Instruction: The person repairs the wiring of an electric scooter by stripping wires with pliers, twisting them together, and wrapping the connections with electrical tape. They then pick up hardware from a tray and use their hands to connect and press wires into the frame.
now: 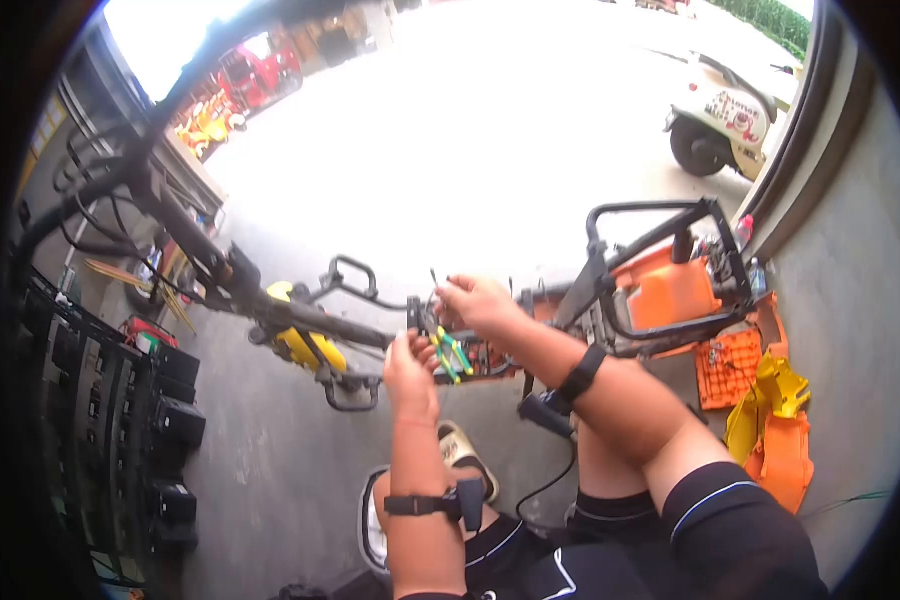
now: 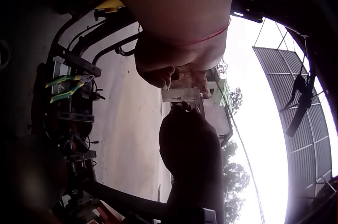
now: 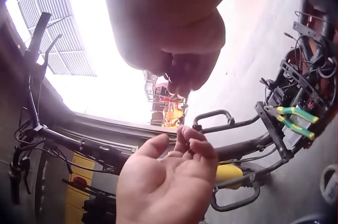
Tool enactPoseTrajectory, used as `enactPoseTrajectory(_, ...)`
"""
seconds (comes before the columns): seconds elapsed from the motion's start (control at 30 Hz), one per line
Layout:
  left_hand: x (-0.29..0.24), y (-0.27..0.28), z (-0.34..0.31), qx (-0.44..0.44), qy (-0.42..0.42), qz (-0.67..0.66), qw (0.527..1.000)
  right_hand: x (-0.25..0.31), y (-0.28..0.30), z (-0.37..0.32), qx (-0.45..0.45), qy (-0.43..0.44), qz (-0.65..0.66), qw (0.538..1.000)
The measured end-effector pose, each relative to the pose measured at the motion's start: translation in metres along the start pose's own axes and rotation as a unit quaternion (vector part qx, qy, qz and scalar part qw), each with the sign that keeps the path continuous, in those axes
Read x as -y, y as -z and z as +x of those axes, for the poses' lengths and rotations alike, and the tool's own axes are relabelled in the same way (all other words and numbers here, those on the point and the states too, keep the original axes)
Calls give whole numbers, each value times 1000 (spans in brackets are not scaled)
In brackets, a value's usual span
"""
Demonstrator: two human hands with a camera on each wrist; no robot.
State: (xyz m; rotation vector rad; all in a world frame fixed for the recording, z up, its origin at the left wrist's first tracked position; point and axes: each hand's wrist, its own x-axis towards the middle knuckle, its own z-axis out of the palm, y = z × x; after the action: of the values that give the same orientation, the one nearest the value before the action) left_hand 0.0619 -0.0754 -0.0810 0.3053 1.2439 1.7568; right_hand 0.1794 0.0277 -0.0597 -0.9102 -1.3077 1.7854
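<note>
My right hand [image 1: 480, 305] is held up over a stripped scooter frame [image 1: 340, 325], its fingertips bent in toward the thumb. Whether a small piece sits between them I cannot tell. Just nearer to me is my left hand [image 1: 410, 375]. In the right wrist view the left hand [image 3: 169, 182] has its palm up, fingers loosely bent, thumb apart. A small gap separates the hands in the left wrist view, right hand [image 2: 190, 139] below left hand [image 2: 169, 58]. Pliers with green and yellow handles [image 3: 298, 121] lie on the frame beside a black crossbar [image 3: 272, 129].
Loose cables [image 3: 311, 65] run along the frame. Orange panels [image 1: 740, 365] and a yellow panel [image 1: 770, 400] lie on the floor at right. A black rack with boxes [image 1: 175, 425] lines the left side. Outside, a pale scooter [image 1: 725, 115] is parked beyond the doorway.
</note>
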Motion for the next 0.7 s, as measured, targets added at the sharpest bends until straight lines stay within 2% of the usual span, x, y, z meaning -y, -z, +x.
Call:
enactPoseTrajectory(0.07,-2,15,3,-9,0,-26,1000,6,2,-3,-12,-28,24,999)
enactPoseTrajectory(0.1,-7,16,2,-6,-5,-29,1000,8,7,-3,13,-39,-12,999)
enactPoseTrajectory(0.17,-15,14,5,-12,-4,-20,1000,-2,13,3,28,-49,6,998)
enactPoseTrajectory(0.27,-25,-1,-4,37,-64,9,997,-34,20,25,48,-66,36,996)
enactPoseTrajectory(0.37,-41,-28,-23,122,-84,-10,989,-21,23,21,24,-48,11,998)
enactPoseTrajectory(0.47,-43,-40,-30,151,-113,-3,982,-3,22,12,7,-31,27,999)
enactPoseTrajectory(0.53,-32,-34,-21,152,-112,-31,982,-6,26,18,18,-30,-22,999)
enactPoseTrajectory(0.6,-17,-23,-8,160,-113,-67,978,-8,28,21,-5,18,-203,979)
enactPoseTrajectory(0.63,-6,-14,1,163,-119,-73,977,-15,29,26,-6,30,-239,971)
enactPoseTrajectory(0.67,-2,-12,3,124,-119,-33,985,-26,33,32,-24,92,-298,950)
enactPoseTrajectory(0.7,10,-3,13,119,-122,-27,985,-15,28,23,-22,61,-328,943)
